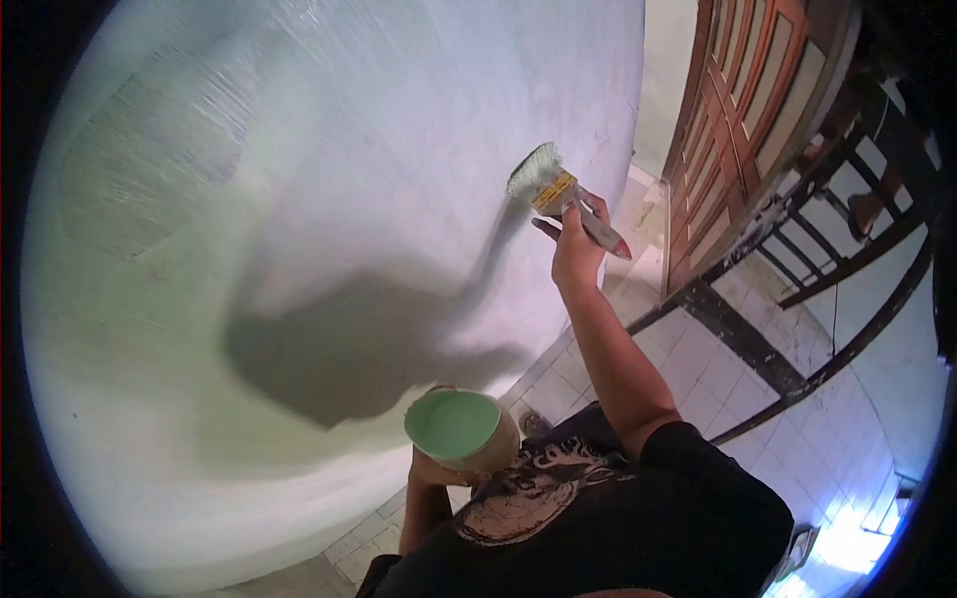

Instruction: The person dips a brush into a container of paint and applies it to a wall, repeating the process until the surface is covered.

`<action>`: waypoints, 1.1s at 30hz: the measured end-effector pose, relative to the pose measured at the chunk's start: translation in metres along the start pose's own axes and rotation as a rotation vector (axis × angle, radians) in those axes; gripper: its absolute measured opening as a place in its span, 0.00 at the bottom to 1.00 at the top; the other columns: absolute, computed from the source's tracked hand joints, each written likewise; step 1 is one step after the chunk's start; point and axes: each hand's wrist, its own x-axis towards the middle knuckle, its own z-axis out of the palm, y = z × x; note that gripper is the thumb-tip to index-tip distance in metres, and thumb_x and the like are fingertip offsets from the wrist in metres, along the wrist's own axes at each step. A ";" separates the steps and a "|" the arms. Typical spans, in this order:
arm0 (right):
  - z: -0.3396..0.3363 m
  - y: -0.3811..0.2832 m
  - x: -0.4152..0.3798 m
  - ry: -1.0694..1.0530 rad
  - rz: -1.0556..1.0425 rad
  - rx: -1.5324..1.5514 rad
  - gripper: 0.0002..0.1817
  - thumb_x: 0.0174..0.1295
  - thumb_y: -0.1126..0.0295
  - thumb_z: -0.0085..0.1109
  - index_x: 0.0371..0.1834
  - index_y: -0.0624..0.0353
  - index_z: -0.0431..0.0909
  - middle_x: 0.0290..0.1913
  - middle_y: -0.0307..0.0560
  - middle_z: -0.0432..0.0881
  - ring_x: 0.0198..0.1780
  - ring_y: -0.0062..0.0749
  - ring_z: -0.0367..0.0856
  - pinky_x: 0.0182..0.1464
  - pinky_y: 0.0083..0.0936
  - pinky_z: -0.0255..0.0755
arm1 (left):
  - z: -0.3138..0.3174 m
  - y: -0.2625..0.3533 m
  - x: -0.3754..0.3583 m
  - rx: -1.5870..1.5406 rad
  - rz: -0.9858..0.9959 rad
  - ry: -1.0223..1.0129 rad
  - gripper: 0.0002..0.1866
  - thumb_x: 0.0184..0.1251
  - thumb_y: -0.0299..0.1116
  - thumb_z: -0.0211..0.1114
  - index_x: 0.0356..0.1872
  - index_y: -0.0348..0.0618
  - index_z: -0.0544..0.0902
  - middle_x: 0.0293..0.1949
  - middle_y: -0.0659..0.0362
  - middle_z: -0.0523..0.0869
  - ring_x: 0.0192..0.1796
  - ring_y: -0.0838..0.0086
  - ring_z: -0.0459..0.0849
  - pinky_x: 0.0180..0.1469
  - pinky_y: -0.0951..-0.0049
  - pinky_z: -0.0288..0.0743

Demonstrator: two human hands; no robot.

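A wide paintbrush point(554, 189) with green paint on its bristles is held by its handle in my right hand point(578, 237). Its bristles are at the pale wall point(399, 179); whether they touch it is hard to tell. Low in front of my body, my left hand point(439, 472) holds a round container point(493, 453) of light green paint point(451, 423) from below and the side. Most of that hand's fingers are hidden by the container. Patches of green paint show on the left part of the wall, and a dark shadow falls across its middle.
A brown wooden door with slats point(713, 130) stands at the upper right. A dark, paint-spotted frame with bars point(743, 334) is to the right of my arm. White floor tiles point(788, 439) lie below, and bright light shines at the lower right.
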 end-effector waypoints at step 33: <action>-0.089 0.039 -0.019 0.173 0.285 -0.182 0.10 0.61 0.75 0.50 0.46 0.61 0.67 0.46 0.49 0.72 0.44 0.37 0.77 0.42 0.33 0.80 | -0.015 0.005 0.029 0.003 -0.043 -0.226 0.62 0.13 0.30 0.83 0.63 0.46 0.58 0.54 0.47 0.72 0.56 0.54 0.73 0.53 0.54 0.73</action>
